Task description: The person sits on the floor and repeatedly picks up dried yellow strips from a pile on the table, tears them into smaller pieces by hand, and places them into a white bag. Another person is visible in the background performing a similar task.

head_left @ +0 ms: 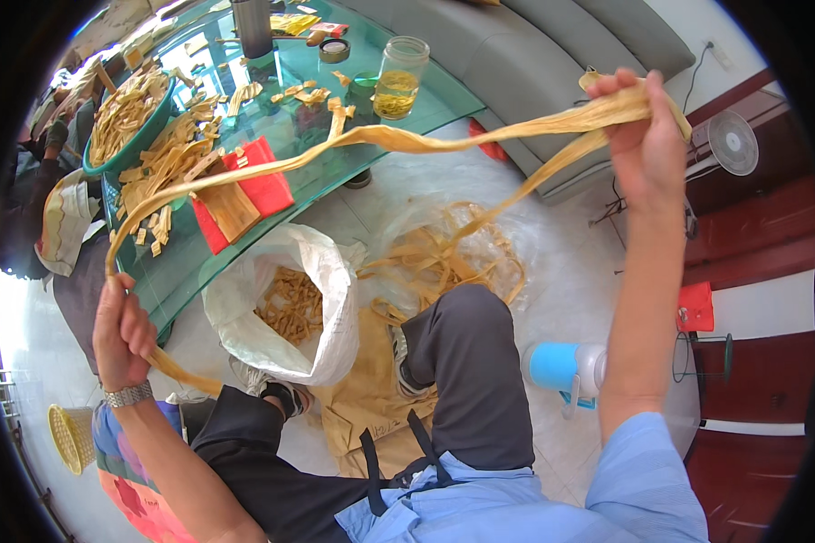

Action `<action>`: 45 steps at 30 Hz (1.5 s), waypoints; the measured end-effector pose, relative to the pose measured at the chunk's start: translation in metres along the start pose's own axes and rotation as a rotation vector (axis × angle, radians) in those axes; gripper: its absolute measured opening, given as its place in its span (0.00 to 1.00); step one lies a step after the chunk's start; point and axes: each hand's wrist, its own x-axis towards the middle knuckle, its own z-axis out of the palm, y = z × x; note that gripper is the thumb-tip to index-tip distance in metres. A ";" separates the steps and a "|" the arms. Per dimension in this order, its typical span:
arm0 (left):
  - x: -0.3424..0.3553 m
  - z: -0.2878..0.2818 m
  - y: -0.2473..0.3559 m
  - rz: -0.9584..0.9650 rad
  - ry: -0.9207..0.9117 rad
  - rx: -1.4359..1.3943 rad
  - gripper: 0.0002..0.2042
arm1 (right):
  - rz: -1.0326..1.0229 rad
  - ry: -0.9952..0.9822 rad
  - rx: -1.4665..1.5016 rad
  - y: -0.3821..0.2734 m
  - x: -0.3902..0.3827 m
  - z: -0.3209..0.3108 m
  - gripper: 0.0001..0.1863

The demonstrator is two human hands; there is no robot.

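Observation:
A long, pliable tan strip (398,140), of a kind I cannot make out, stretches in a bow across the view. My raised right hand (641,136) at the far right is closed around its thick, bunched end. From this hand a second length slopes down to a clear plastic bag (522,237) of similar tangled strips on the floor. At the left, my left hand (122,330) grips the long strip near the table's edge, and a tail hangs below the fist. Between my feet and the table, an open white sack (330,312) contains short tan pieces (292,306).
The glass table (335,185) bears scattered cut pieces, a wooden block (230,212) on a red packet (276,185), a heaped teal basin (145,136) and a jar (397,80). Brown sacking (358,416) lies underfoot. A blue-and-white jug (554,366) stands right of my knee. Someone sits at far left.

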 end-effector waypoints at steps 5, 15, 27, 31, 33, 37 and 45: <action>-0.010 0.040 -0.009 -0.260 -0.250 0.219 0.11 | -0.444 -0.008 -0.559 -0.079 0.028 0.012 0.25; -0.018 0.094 -0.027 -0.308 -0.590 0.055 0.12 | -0.630 -0.414 -1.096 -0.007 0.058 0.006 0.25; -0.020 0.148 -0.048 -0.641 -0.648 -0.078 0.17 | -0.075 -1.212 -0.793 0.117 -0.069 0.119 0.28; -0.013 0.144 -0.054 -0.594 -0.581 -0.127 0.15 | -0.296 -1.237 -0.514 0.116 -0.106 0.177 0.25; -0.009 0.141 -0.056 -0.607 -0.558 -0.149 0.13 | -0.449 -1.159 -0.629 0.143 -0.104 0.192 0.19; -0.006 0.138 -0.065 -0.655 -0.498 -0.182 0.13 | -0.491 -0.953 -0.788 0.169 -0.104 0.194 0.16; -0.003 0.143 -0.069 -0.695 -0.447 -0.197 0.14 | -0.562 -0.790 -1.017 0.187 -0.089 0.182 0.18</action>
